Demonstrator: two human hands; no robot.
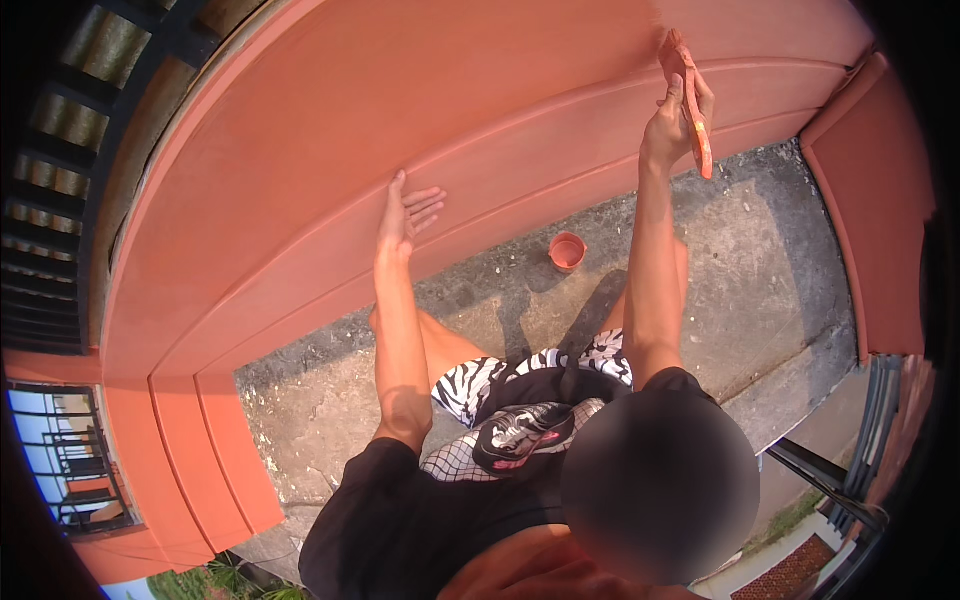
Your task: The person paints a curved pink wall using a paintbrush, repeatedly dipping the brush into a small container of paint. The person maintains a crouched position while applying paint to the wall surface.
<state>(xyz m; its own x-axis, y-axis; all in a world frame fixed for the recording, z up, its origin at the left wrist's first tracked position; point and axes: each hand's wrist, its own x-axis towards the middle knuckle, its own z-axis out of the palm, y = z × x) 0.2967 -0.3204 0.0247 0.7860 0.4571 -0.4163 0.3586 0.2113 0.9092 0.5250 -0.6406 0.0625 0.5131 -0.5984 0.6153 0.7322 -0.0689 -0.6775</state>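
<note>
A wide paintbrush [691, 112], its handle smeared with orange paint, is gripped in my right hand [671, 124]. Its bristles meet the orange wall [480, 67] at the upper right, where a darker painted area ends above the moulding. My left hand [409, 210] holds nothing and has its fingers spread. It is at the lower moulded band of the wall; whether the palm presses on it I cannot tell. On the concrete ledge [465, 315] between my arms stands a small paint-coated pot [568, 252].
A red-orange side wall [874, 210] closes the ledge on the right, and a stepped orange pillar [202, 457] on the left. Dark metal bars [56, 187] cover an opening at upper left. The ledge's outer edge [806, 409] drops away behind me at lower right.
</note>
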